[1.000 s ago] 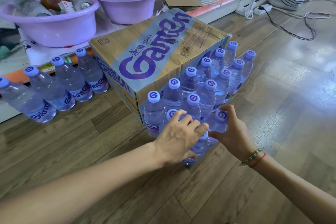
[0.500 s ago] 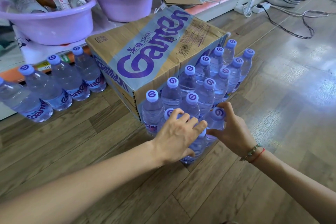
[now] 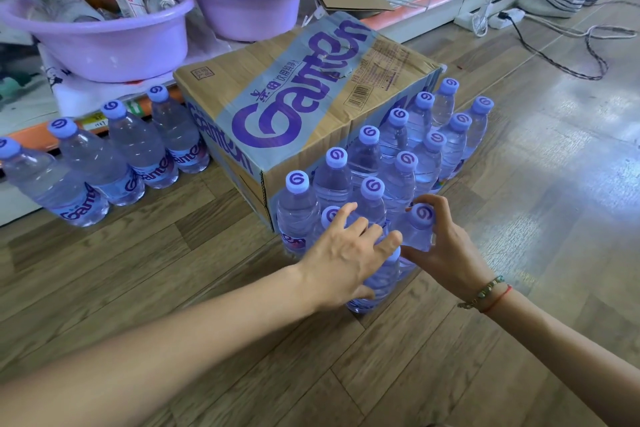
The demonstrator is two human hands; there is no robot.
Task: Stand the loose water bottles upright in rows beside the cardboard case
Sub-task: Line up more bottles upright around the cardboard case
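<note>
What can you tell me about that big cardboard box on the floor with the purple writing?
The cardboard case is brown corrugated board, closed, with a pale blue band across the top carrying large purple "Ganten" lettering, small Chinese characters and a barcode. It sits flat on the wooden floor, turned at an angle to the camera. Upright water bottles stand in rows against its right side, and four more bottles line up at its left. Neither hand touches it.

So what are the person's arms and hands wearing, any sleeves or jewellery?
Both forearms are bare, with no sleeves in view. The right hand has two thin bracelets at the wrist, a beaded one and a red cord. The left hand and its wrist wear nothing.
</note>
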